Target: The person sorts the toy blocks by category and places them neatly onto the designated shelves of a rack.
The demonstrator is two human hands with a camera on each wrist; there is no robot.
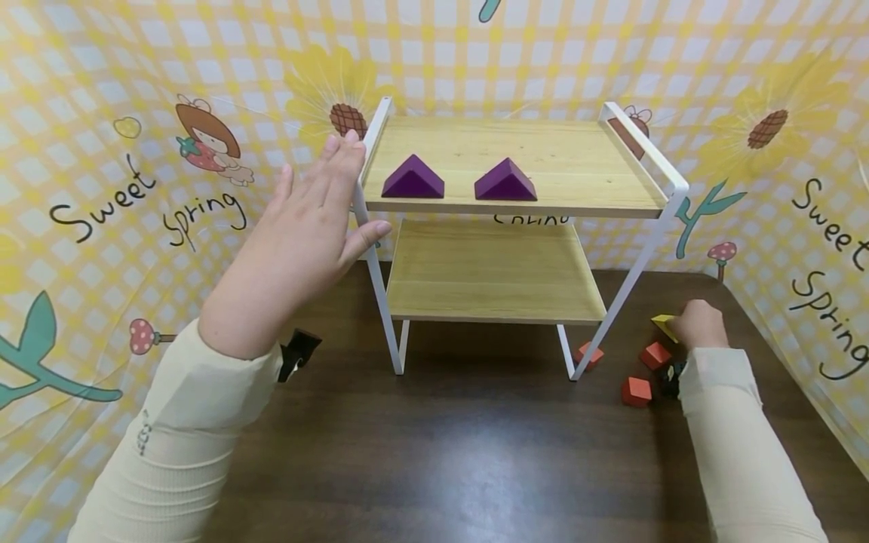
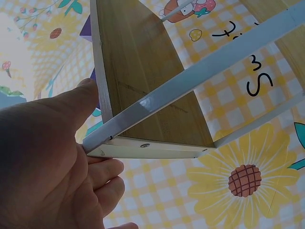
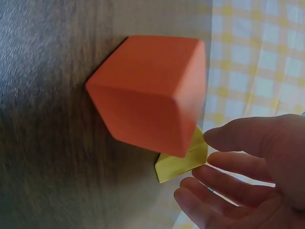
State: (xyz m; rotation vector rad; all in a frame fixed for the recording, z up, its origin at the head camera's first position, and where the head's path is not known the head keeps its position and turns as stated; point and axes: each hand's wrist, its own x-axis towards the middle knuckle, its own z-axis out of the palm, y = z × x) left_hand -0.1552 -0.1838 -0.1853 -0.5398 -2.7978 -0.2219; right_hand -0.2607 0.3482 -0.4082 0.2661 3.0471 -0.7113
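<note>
My left hand [image 1: 299,219] lies along the left side of a two-tier shelf with wooden boards [image 1: 502,143] and a white metal frame [image 1: 627,283]. Its fingers are straight, and in the left wrist view the thumb reaches the front edge beside the frame's corner. Two purple triangular blocks [image 1: 413,178] stand near the front of the top board. Low at the right, my right hand [image 1: 701,324] pinches the end of a yellow block [image 3: 183,162] between thumb and fingertips. A red cube [image 3: 143,86] partly covers that block in the right wrist view.
More red cubes [image 1: 636,391] lie on the dark wooden table [image 1: 441,452], between the shelf's right leg and my right wrist. One is partly behind that leg. A yellow checked cloth [image 1: 489,53] with flower prints hangs behind and at both sides.
</note>
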